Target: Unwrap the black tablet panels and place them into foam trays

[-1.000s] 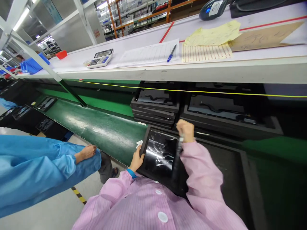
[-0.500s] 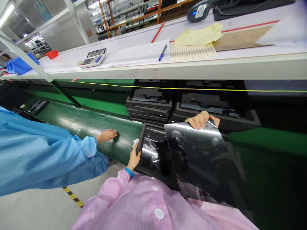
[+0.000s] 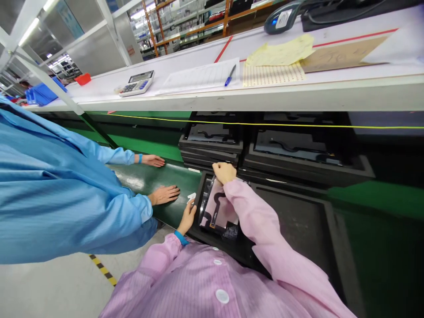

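Co-worker's hands: a blue smock [image 3: 49, 190] is worn; one hand [image 3: 152, 160] is held at the far edge of the green conveyor belt [image 3: 159, 179], and the other hand [image 3: 164, 194] is laid on the belt with fingers together

Left hand: the left hand [image 3: 187, 216], with a blue wristband [image 3: 180, 238], is pressed against the black tray [image 3: 198, 196], fingers together; a pinch cannot be told; a small white tag [image 3: 191, 196] is just beside it

Tray: it is placed at the belt's end, in front of the person's chest, and a pink sheet [image 3: 220, 207] is lying inside

Right hand: the right hand [image 3: 224, 172] is curled on the tray's far rim; a pinch cannot be told

Behind: stacked black trays [image 3: 212, 152] are seen beyond the rim
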